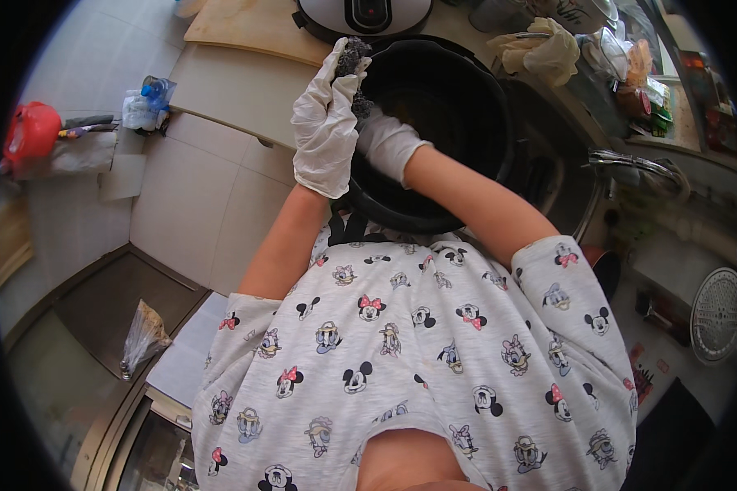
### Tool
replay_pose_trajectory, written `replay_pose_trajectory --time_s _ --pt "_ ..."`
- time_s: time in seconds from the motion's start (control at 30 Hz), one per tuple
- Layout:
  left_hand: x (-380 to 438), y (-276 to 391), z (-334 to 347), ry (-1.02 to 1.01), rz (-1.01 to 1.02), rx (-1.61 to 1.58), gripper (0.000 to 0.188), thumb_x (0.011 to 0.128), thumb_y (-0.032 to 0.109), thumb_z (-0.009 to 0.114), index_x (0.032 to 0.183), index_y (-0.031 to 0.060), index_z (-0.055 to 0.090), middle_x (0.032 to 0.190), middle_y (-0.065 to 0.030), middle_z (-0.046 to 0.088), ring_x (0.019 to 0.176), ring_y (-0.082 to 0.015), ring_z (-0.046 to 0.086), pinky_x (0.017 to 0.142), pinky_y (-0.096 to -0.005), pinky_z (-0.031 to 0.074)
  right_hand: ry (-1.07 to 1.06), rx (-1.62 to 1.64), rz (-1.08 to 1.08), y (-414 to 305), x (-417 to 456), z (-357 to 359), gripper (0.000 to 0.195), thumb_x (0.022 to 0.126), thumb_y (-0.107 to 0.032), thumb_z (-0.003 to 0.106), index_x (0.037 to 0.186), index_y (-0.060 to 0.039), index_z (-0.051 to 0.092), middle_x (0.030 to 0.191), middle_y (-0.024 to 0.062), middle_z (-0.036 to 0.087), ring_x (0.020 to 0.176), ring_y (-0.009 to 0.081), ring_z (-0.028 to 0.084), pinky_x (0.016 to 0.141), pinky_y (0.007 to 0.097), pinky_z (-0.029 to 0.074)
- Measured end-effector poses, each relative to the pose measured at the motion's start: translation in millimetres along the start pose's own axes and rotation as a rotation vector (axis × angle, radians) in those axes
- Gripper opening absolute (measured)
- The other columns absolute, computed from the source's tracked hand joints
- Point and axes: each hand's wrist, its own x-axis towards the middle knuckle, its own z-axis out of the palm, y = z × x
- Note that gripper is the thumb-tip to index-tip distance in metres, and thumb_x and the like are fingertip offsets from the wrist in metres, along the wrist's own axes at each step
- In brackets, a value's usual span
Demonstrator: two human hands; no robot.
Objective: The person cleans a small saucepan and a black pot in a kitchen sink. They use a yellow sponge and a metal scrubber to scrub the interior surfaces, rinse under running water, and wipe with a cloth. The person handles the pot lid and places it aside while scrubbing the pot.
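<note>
White disposable gloves cover both hands. My left hand (327, 123) holds a dark grey mesh scouring pad (351, 58) upright at the left rim of a large, deep black pot (448, 218). The pad shows between and beyond the fingers. My right hand (393, 146) is over the pot's left side, close against my left hand and the lower end of the pad. It is blurred, and its fingertips are partly hidden, so its grip does not show. Faint yellowish patches mark the dark bottom of the pot.
Behind the pot stand a rice cooker (362, 15) and a wooden board (258, 24). A sink faucet (635, 162) is at right, with a cream rubber glove (546, 52) and bagged goods (645, 101) beyond. A plastic bag of food (144, 334) lies at lower left.
</note>
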Motion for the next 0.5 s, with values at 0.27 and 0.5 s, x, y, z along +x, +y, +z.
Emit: replay_pose_trajectory --time_s 0.27,0.5 --pt "5 -3 -5 -0.057 -0.05 -0.252 0.038 0.103 0.007 0.045 0.138 -0.0054 0.047 0.119 -0.0166 0.065 0.113 -0.0205 0.062 0.105 -0.0326 0.046 -0.326 0.018 0.048 53 45 -31 0.023 0.083 -0.008 0.069 0.106 -0.0083 0.071 0.108 0.0157 0.071 0.097 0.0334 0.07 0.078 0.0406 0.058" --pt "14 43 15 -0.098 -0.246 -0.46 0.041 0.101 0.011 0.049 0.136 -0.0098 0.045 0.127 -0.0215 0.058 0.122 -0.0332 0.057 0.105 -0.0349 0.049 0.257 0.785 -0.349 32 -66 -112 0.029 0.084 -0.005 0.07 0.114 -0.0051 0.067 0.106 0.0133 0.066 0.106 0.0272 0.063 0.091 0.0344 0.05"
